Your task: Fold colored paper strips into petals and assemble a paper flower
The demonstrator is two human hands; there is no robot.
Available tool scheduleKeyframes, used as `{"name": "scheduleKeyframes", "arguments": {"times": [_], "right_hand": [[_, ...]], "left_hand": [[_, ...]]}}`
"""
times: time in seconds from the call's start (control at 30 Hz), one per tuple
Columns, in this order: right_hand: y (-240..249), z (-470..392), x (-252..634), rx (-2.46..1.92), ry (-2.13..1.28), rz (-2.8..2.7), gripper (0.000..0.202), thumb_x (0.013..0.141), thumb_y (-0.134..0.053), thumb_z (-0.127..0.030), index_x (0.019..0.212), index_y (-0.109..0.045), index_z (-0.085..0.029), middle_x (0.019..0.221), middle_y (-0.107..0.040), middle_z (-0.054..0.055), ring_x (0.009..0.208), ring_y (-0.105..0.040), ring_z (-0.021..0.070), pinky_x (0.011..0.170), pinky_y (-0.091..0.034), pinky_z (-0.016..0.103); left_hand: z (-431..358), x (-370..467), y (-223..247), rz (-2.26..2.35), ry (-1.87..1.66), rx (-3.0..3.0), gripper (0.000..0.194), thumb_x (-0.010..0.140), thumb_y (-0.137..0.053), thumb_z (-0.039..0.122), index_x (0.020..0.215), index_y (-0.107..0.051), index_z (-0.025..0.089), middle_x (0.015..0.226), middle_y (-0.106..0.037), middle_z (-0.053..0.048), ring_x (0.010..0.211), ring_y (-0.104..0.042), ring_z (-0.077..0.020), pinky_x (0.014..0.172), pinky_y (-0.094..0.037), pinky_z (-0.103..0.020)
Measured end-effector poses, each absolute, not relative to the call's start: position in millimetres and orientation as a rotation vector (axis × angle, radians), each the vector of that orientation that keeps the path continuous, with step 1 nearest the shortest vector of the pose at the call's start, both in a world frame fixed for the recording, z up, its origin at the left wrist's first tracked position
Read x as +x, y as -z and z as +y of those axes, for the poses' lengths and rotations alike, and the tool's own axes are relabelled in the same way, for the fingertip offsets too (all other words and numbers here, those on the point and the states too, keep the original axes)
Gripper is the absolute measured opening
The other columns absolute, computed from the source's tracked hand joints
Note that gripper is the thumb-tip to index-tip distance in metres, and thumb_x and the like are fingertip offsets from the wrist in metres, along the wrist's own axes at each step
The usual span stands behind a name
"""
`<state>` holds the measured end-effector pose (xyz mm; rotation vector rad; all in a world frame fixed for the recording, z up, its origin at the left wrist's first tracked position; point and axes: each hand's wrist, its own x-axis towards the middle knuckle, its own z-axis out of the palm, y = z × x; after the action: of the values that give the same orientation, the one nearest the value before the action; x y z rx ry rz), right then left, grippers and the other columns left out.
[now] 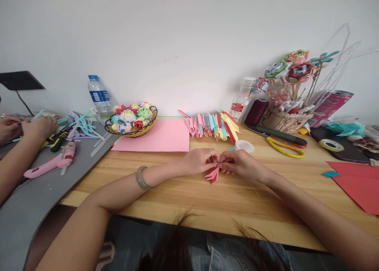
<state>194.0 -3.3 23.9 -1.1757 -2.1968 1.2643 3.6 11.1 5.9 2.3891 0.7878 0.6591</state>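
My left hand (201,161), with a ring and a bangle on its arm, is closed in a pinch at the top of a folded red and pink paper piece (212,176). The pleats fan out below the fingertips, just above the wooden table. My right hand (238,163) meets it, thumb and fingers pinched on a thin thread or wire at the paper's top. A loose strand (253,189) trails from under this hand toward the table's front. The fingertips partly hide where strand and paper meet. Beyond the hands lies a small white round lid (244,146).
Behind stand a row of folded colored papers (211,125), pink sheets (166,135) and a basket of paper flowers (133,132). Right are scissors (286,148), a thread spool (257,111) and red paper (358,184). Left, another person's hands (38,127) work near a pink glue gun (53,164).
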Motion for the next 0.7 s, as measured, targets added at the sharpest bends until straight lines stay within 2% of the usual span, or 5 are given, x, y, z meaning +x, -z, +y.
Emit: {"name": "scheduleKeyframes", "arguments": {"times": [0.17, 0.37, 0.53, 0.7], "right_hand": [[-28.6, -7.2, 193.9, -1.197, -1.173, -2.289, 0.023, 0.082, -0.048, -0.039, 0.082, -0.053, -0.016, 0.063, -0.060, 0.000, 0.054, -0.057, 0.0118, 0.050, -0.044, 0.024], [-34.8, -15.0, 190.2, -1.233, -0.818, -2.480, 0.012, 0.083, -0.043, -0.026, 0.084, -0.052, -0.018, 0.056, -0.059, -0.001, 0.053, -0.055, 0.0128, 0.051, -0.039, 0.023], [-35.6, -18.7, 188.6, -1.351, -0.465, -2.604, 0.015, 0.079, -0.039, -0.016, 0.076, -0.053, -0.018, 0.057, -0.058, 0.001, 0.053, -0.051, 0.0140, 0.053, -0.035, 0.025], [-33.5, -16.4, 192.3, -1.298, -0.364, -2.730, 0.023, 0.085, -0.033, -0.019, 0.076, -0.054, -0.017, 0.069, -0.060, 0.005, 0.062, -0.052, 0.0157, 0.057, -0.033, 0.026]], "left_hand": [[14.1, 3.9, -6.5, 0.882, -0.687, 2.110, 0.007, 0.073, -0.060, 0.019, 0.073, -0.063, 0.013, 0.072, -0.064, -0.001, 0.066, -0.056, -0.0099, 0.062, -0.042, -0.019], [24.7, -0.2, -2.8, 0.964, -0.670, 1.947, 0.017, 0.068, -0.065, 0.028, 0.069, -0.066, 0.011, 0.068, -0.064, 0.000, 0.063, -0.054, -0.0100, 0.058, -0.039, -0.019], [25.1, -0.5, -3.0, 0.994, -0.587, 2.172, 0.021, 0.076, -0.057, 0.030, 0.068, -0.065, 0.012, 0.062, -0.061, 0.000, 0.058, -0.050, -0.0095, 0.052, -0.034, -0.020], [20.4, 2.4, -6.1, 0.983, -0.493, 2.591, 0.026, 0.085, -0.045, 0.027, 0.074, -0.065, 0.014, 0.074, -0.062, -0.003, 0.069, -0.054, -0.0136, 0.062, -0.037, -0.023]]}}
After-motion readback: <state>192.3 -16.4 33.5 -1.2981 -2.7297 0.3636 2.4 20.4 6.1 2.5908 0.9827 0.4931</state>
